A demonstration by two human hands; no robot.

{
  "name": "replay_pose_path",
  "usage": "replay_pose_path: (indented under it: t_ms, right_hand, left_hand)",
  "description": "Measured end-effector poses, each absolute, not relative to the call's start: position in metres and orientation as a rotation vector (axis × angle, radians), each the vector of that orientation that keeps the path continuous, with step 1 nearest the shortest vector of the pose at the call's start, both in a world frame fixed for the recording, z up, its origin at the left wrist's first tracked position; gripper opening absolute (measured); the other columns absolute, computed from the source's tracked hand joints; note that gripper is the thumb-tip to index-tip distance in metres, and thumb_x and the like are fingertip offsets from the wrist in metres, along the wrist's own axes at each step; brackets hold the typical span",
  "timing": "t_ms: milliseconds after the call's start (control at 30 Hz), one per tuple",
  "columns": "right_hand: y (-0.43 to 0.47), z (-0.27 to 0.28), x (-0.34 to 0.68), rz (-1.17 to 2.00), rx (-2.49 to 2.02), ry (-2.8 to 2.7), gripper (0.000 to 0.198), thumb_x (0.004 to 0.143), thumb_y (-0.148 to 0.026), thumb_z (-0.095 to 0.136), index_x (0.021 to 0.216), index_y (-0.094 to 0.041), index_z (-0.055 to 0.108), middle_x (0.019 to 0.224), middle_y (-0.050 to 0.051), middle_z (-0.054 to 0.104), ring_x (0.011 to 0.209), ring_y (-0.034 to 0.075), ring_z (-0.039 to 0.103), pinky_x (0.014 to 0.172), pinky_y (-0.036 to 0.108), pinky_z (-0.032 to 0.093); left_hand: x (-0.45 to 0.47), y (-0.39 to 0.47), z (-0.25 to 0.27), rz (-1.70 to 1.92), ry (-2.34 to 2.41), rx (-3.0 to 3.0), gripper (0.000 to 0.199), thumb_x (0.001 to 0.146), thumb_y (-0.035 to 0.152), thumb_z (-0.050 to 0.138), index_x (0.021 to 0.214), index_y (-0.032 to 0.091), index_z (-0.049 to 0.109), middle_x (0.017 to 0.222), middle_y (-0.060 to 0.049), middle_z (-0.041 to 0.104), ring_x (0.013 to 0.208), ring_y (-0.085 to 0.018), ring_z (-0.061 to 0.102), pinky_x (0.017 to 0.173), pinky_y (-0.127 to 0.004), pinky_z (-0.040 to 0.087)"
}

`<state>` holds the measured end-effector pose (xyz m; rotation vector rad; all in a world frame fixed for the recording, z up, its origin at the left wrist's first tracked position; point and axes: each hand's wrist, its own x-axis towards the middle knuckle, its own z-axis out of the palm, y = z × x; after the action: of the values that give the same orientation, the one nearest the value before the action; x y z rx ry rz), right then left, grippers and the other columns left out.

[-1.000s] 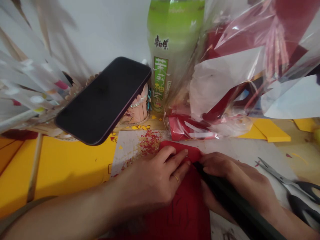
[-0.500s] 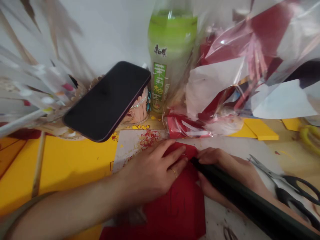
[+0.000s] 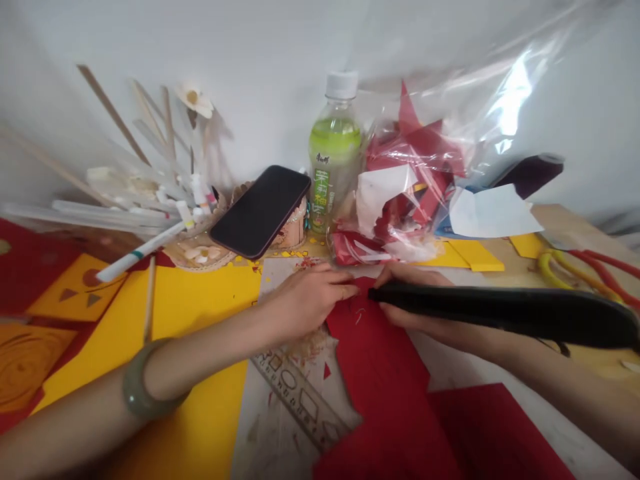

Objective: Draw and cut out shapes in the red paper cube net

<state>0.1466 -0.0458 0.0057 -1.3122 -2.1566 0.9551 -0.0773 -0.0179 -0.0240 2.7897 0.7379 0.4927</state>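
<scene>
My left hand (image 3: 313, 300), a ring on one finger, lies with outstretched fingers on the upper left edge of the red paper (image 3: 380, 360). My right hand (image 3: 407, 313) is closed around the narrow end of a long black pen-like tool (image 3: 500, 310). Its tip rests at or just over the paper, close to my left fingertips; contact is not clear. The tool's exact kind cannot be made out. Small pale marks show on the paper below the tip. A clear stencil ruler (image 3: 300, 393) lies left of the paper. Another red sheet (image 3: 495, 433) is at lower right.
A phone (image 3: 263, 210) leans on a decorated holder. Behind stand a drink bottle (image 3: 335, 153) and a clear bag (image 3: 400, 200) of paper scraps. Pens and sticks (image 3: 170, 207) fill the left; yellow paper (image 3: 200, 320) lies below. Red- and yellow-handled tools (image 3: 575, 270) sit at right.
The view has drawn back and shifted, showing more of the table. The black tool now lies more level. The ruler has come into view, and the black scissors are mostly out of sight.
</scene>
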Motion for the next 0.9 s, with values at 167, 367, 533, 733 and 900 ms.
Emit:
replay_pose_path:
  t_ms: [167,367,533,733,900]
  right_hand:
    - [-0.029,0.011,0.151,1.244,-1.176,-2.190,0.012,0.075,-0.023,0.060,0.084,-0.021,0.053,0.071,-0.003,0.057,0.065,0.014,0.056,0.061,0.027,0.045]
    - [-0.021,0.024,0.142,1.484,-1.198,-2.192,0.011,0.072,-0.018,0.059,0.081,-0.020,0.053,0.068,-0.003,0.058,0.061,0.013,0.060,0.056,0.026,0.051]
    - [-0.019,0.023,0.139,1.483,-1.212,-2.175,0.016,0.068,-0.014,0.059,0.082,-0.020,0.053,0.069,-0.004,0.058,0.063,0.014,0.062,0.057,0.026,0.054]
    - [-0.031,0.010,0.143,1.345,-1.192,-2.103,0.013,0.073,-0.021,0.058,0.082,-0.020,0.050,0.069,-0.003,0.058,0.063,0.014,0.062,0.058,0.028,0.053]
    - [-0.045,0.003,0.141,1.253,-1.138,-2.110,0.010,0.080,-0.023,0.055,0.087,-0.021,0.048,0.073,-0.003,0.057,0.065,0.014,0.061,0.061,0.029,0.052]
  left_hand:
    - [-0.076,-0.022,-0.022,0.412,0.789,2.734,0.030,0.086,0.005,0.048,0.102,0.017,0.070,0.118,-0.008,0.067,0.105,-0.022,0.064,0.093,-0.039,0.049]
    - [-0.075,-0.025,-0.014,0.350,0.913,2.601,0.031,0.086,0.007,0.051,0.107,0.021,0.069,0.116,-0.005,0.068,0.106,-0.020,0.064,0.095,-0.034,0.048]
    - [-0.064,-0.019,-0.004,0.302,1.202,2.378,0.031,0.085,0.011,0.054,0.112,0.020,0.067,0.109,-0.005,0.070,0.100,-0.022,0.065,0.088,-0.033,0.050]
    - [-0.047,-0.010,0.002,0.069,1.402,2.173,0.028,0.091,0.030,0.060,0.114,0.015,0.059,0.112,-0.008,0.062,0.098,-0.021,0.062,0.084,-0.039,0.052]
    - [-0.052,-0.016,0.003,0.003,1.408,2.108,0.032,0.093,0.033,0.057,0.120,0.016,0.055,0.119,-0.009,0.057,0.101,-0.022,0.060,0.084,-0.042,0.053]
